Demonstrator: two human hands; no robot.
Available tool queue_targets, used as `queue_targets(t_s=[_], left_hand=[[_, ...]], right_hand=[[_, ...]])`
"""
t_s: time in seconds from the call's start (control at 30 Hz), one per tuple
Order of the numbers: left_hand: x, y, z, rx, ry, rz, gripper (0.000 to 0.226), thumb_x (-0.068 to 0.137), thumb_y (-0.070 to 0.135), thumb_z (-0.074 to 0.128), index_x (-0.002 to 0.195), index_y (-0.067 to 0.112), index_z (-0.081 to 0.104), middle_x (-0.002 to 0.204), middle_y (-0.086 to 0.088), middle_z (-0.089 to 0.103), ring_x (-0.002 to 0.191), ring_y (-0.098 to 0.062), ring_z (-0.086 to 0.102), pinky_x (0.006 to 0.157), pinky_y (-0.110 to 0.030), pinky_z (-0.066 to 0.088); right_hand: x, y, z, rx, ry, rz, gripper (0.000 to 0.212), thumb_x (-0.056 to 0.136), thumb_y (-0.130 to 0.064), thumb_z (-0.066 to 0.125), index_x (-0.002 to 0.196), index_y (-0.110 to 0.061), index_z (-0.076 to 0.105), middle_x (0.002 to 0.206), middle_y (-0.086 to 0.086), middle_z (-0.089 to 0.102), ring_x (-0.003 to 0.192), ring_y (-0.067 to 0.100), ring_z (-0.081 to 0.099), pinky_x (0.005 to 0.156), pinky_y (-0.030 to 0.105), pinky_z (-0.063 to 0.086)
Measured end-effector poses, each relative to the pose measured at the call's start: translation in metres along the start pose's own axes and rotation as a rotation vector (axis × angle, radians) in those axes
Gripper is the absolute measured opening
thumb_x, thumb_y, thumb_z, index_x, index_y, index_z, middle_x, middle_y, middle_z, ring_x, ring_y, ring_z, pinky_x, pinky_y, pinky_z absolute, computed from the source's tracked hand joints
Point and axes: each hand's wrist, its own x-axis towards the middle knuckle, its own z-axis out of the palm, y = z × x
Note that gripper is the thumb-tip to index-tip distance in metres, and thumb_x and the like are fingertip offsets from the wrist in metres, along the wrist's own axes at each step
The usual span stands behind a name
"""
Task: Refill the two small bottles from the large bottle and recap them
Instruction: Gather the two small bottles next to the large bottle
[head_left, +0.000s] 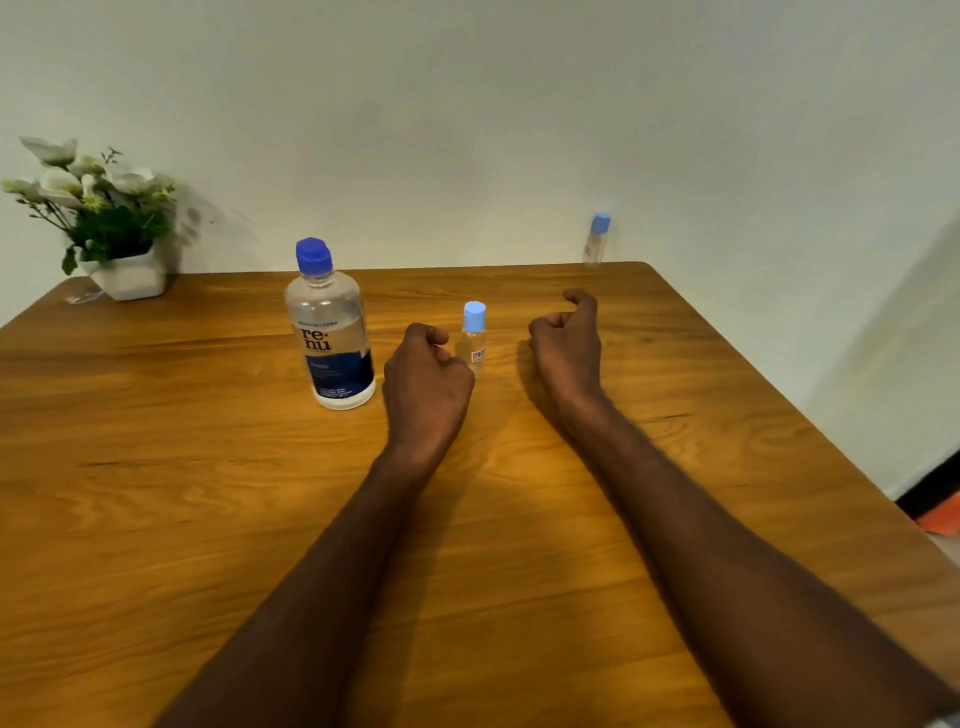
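**Both hands hover loosely curled beside the capped bottles**

On the brown wood-grain surface (156, 467) stands a large clear plastic bottle (332, 343) with a dark blue screw cap and a blue-and-white "renu" label; it is upright, left of centre, and roughly half full of clear liquid. Just to its right is the left hand (426, 379), back facing up, its grip loosely curled and holding nothing. Right beside the knuckles, on their far side, stands a small clear bottle (474, 340) with a light blue cap and a red-and-white label, upright and capped; whether the fingers touch it cannot be told.

The right hand (566, 343) is on the other side of this small bottle, apart from it, its grip likewise loosely curled around nothing, the forefinger hooked upward. Both forearms stretch in from the near edge.

A second small clear bottle (596, 241) with a light blue cap stands upright at the far right corner of the surface, close to the pale wall (467, 130), well apart from both hands. At the far left corner sits a white pot (130, 278) of white flowers with green leaves.
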Motion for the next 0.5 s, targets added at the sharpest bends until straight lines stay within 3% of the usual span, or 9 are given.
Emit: queue_targets(t_s=[0.13,0.3,0.4,0.5], left_hand=[[0.002,0.0,0.001,-0.014,-0.022,-0.002,0.033,0.093,0.01,0.06,0.126,0.013,0.063,0.096,0.004,0.065,0.086,-0.016,0.065,0.076,-0.042,0.059],[0.007,-0.002,0.004,0.011,-0.109,0.002,0.054,0.089,0.02,0.071,0.14,0.021,0.056,0.128,0.003,0.064,0.105,-0.019,0.066,0.09,-0.047,0.058],[0.01,-0.004,0.009,0.079,-0.177,0.045,0.073,0.086,0.031,0.076,0.152,0.026,0.045,0.145,0.002,0.053,0.118,-0.019,0.06,0.096,-0.042,0.054],[0.016,-0.006,0.012,0.109,-0.177,0.071,0.077,0.086,0.038,0.078,0.153,0.026,0.043,0.148,0.001,0.051,0.123,-0.018,0.056,0.096,-0.037,0.049]], right_hand=[[0.007,0.003,-0.002,-0.005,0.051,0.0,0.054,0.097,-0.01,0.061,0.148,-0.018,0.045,0.122,0.008,0.061,0.109,0.022,0.062,0.095,0.039,0.057],[0.044,0.008,-0.007,-0.093,0.151,0.011,0.062,0.097,-0.015,0.065,0.153,-0.014,0.039,0.151,0.011,0.044,0.13,0.026,0.053,0.109,0.043,0.049],[0.082,0.011,-0.01,-0.189,0.198,0.025,0.065,0.097,-0.018,0.067,0.155,-0.013,0.036,0.153,0.011,0.042,0.131,0.028,0.053,0.109,0.041,0.048],[0.124,0.015,-0.012,-0.252,0.22,0.042,0.066,0.096,-0.023,0.071,0.153,-0.012,0.039,0.15,0.012,0.046,0.133,0.03,0.052,0.108,0.04,0.047]])
